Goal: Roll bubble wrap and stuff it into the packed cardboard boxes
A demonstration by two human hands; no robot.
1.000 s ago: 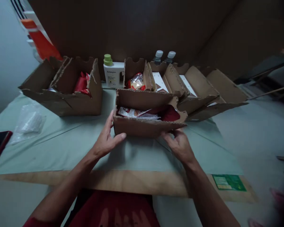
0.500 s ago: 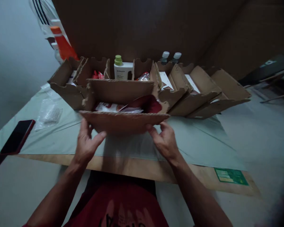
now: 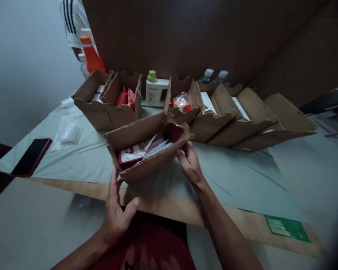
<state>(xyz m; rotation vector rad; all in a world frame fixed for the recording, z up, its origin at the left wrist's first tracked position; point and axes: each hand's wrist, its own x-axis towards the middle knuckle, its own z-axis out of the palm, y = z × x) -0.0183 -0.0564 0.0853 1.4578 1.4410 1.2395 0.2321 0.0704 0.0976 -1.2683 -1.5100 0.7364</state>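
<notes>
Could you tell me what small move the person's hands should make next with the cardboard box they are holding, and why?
Probably level the cardboard box before moving it on. It is lifted off the table and tilted, its left end low, with loose packets inside. The left hand supports the low corner and the right hand grips the high end.

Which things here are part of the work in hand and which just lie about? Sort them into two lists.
In hand:
- cardboard box, tilted, lifted off the table
- packets inside it
- left hand under its near corner
- right hand at its right end

Lying about:
- phone
- plastic bag
- white bottle
- orange bottle
- row of other boxes
- green card
</notes>
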